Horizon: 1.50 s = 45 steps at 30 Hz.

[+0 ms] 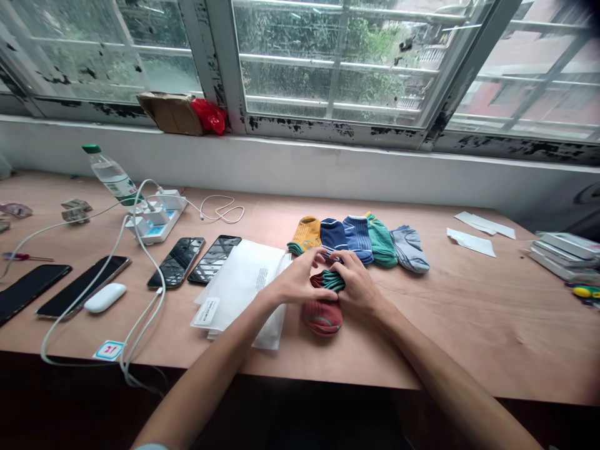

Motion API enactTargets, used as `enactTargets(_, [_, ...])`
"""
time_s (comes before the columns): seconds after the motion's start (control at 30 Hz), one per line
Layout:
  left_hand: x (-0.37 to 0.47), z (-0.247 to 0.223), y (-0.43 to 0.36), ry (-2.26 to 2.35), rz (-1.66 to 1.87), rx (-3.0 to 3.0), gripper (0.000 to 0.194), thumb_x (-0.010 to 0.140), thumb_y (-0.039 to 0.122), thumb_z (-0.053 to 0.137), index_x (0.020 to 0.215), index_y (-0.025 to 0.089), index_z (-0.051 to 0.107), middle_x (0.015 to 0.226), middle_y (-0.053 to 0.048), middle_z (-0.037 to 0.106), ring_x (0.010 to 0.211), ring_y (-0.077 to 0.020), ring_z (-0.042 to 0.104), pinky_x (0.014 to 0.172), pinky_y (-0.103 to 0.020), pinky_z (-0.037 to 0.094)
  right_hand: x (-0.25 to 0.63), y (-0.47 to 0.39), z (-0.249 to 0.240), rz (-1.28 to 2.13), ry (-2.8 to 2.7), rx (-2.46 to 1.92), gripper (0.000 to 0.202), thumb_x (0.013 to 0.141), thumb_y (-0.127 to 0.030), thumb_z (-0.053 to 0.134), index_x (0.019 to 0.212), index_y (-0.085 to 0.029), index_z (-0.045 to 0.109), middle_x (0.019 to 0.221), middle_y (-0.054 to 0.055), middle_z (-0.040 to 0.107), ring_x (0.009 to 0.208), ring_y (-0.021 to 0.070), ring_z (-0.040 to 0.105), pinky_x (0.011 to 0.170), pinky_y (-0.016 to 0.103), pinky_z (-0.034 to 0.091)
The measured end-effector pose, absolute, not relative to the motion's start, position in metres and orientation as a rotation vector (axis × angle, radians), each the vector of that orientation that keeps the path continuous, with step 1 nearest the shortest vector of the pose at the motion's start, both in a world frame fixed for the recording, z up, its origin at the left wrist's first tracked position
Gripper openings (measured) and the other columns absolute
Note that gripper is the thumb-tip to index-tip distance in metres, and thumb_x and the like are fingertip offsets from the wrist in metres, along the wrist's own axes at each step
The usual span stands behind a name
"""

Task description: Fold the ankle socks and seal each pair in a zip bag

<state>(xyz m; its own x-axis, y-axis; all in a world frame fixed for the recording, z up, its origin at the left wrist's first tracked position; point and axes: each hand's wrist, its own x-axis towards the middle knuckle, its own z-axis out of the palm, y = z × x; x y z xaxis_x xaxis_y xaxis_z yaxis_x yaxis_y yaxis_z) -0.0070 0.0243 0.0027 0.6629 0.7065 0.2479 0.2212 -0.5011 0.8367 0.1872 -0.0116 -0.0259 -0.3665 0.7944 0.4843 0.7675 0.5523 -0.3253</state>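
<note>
A stack of red socks (322, 317) with dark green striped cuffs lies in front of me, toes toward the table's near edge. My left hand (302, 277) curves round the cuff end from the left, its thumb laid across the socks. From the right, my right hand (355, 278) grips the cuffs, its fingers bent over their edge. Just beyond my hands, a row holds yellow socks (307, 231), navy socks (333, 234), blue striped socks (359, 237), green socks (382, 240) and grey-blue socks (409, 249). Frosted plastic bags (244, 287) lie beside my left forearm.
Several phones (177, 262), a white mouse (105, 297) and a power strip (162, 228) with trailing white cables sit at left. Behind them leans a water bottle (112, 175). Paper slips (471, 242) and stacked boxes (565, 256) lie at right.
</note>
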Motion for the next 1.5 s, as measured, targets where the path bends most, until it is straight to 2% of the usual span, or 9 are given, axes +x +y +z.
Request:
enactTargets(0.13, [-0.009, -0.004, 0.024, 0.814, 0.599, 2.279, 0.046, 0.069, 0.015, 0.067, 0.113, 0.017, 0.056, 0.108, -0.010, 0.065, 0.099, -0.0254, 0.061, 0.085, -0.037, 0.049, 0.191, -0.011, -0.031, 0.250, -2.086, -1.267, 0.026, 0.068, -0.009, 0.055, 0.091, -0.019, 0.054, 0.088, 0.006, 0.061, 0.081, 0.0221, 0.057, 0.073, 0.035, 0.047])
enactTargets(0.23, [-0.009, -0.007, 0.027, 0.834, 0.658, 2.255, 0.030, 0.071, 0.005, 0.052, 0.098, 0.016, 0.060, 0.097, -0.007, 0.068, 0.088, -0.0211, 0.062, 0.078, -0.031, 0.048, 0.191, -0.009, -0.036, 0.401, -1.884, -1.232, 0.029, 0.068, -0.013, 0.062, 0.095, -0.020, 0.055, 0.092, 0.005, 0.063, 0.084, 0.0219, 0.060, 0.076, 0.035, 0.048])
enactTargets(0.4, [-0.006, 0.001, 0.027, 0.864, 0.910, 2.120, 0.018, 0.083, 0.012, 0.046, 0.094, 0.019, 0.058, 0.093, -0.005, 0.068, 0.085, -0.0188, 0.061, 0.078, -0.028, 0.046, 0.178, -0.008, -0.037, 1.080, -1.225, -1.046, 0.059, 0.067, -0.024, 0.078, 0.120, -0.025, 0.051, 0.111, 0.005, 0.066, 0.097, 0.0222, 0.064, 0.083, 0.037, 0.052])
enactTargets(0.57, [-0.004, 0.003, 0.028, 0.943, 1.050, 2.062, 0.020, 0.085, 0.015, 0.048, 0.101, 0.020, 0.058, 0.097, -0.004, 0.067, 0.087, -0.0179, 0.062, 0.078, -0.026, 0.046, 0.163, -0.011, -0.038, 1.642, -0.972, -0.889, 0.037, 0.070, -0.030, 0.080, 0.102, -0.020, 0.066, 0.107, 0.007, 0.071, 0.096, 0.0238, 0.067, 0.082, 0.038, 0.055])
enactTargets(0.73, [-0.028, 0.017, 0.034, 1.142, 0.805, 2.278, 0.017, 0.085, 0.031, 0.054, 0.094, 0.020, 0.063, 0.088, -0.005, 0.068, 0.078, -0.0185, 0.062, 0.068, -0.025, 0.044, 0.162, -0.011, -0.046, 1.627, -0.883, -0.914, 0.034, 0.070, -0.026, 0.081, 0.102, -0.021, 0.068, 0.106, 0.004, 0.072, 0.093, 0.0214, 0.069, 0.077, 0.035, 0.057])
enactTargets(0.87, [-0.060, 0.031, 0.037, 1.559, 0.390, 2.299, 0.041, 0.081, 0.056, 0.056, 0.069, 0.017, 0.059, 0.070, -0.009, 0.065, 0.067, -0.0219, 0.061, 0.058, -0.027, 0.041, 0.163, -0.009, -0.046, 1.582, -0.810, -0.883, 0.036, 0.077, -0.029, 0.075, 0.111, -0.025, 0.063, 0.119, 0.004, 0.068, 0.097, 0.0214, 0.069, 0.079, 0.036, 0.059])
enactTargets(1.03, [-0.076, 0.025, 0.035, 1.622, -0.097, 2.125, 0.027, 0.077, 0.037, 0.058, 0.061, 0.016, 0.054, 0.057, -0.006, 0.059, 0.042, -0.0174, 0.056, 0.046, -0.026, 0.040, 0.159, -0.008, -0.042, 1.526, -0.741, -0.884, 0.033, 0.082, -0.034, 0.070, 0.113, -0.029, 0.061, 0.119, 0.001, 0.068, 0.101, 0.0183, 0.068, 0.086, 0.032, 0.058])
enactTargets(1.3, [-0.077, 0.012, 0.042, 1.466, 0.142, 1.947, 0.021, 0.082, 0.034, 0.051, 0.074, 0.015, 0.056, 0.053, -0.001, 0.056, 0.039, -0.0165, 0.057, 0.040, -0.022, 0.040, 0.166, -0.016, -0.035, 1.693, -0.806, -0.834, 0.051, 0.076, -0.020, 0.075, 0.123, -0.026, 0.055, 0.119, 0.005, 0.069, 0.100, 0.0214, 0.069, 0.083, 0.036, 0.059])
enactTargets(1.5, [-0.080, 0.004, 0.047, 1.485, 0.209, 1.998, 0.025, 0.085, 0.036, 0.046, 0.071, 0.017, 0.053, 0.051, 0.000, 0.055, 0.038, -0.0161, 0.056, 0.041, -0.022, 0.038, 0.168, -0.016, -0.040, 1.722, -0.821, -0.824, 0.035, 0.073, -0.014, 0.075, 0.106, -0.016, 0.065, 0.109, 0.008, 0.072, 0.097, 0.0217, 0.070, 0.087, 0.034, 0.057])
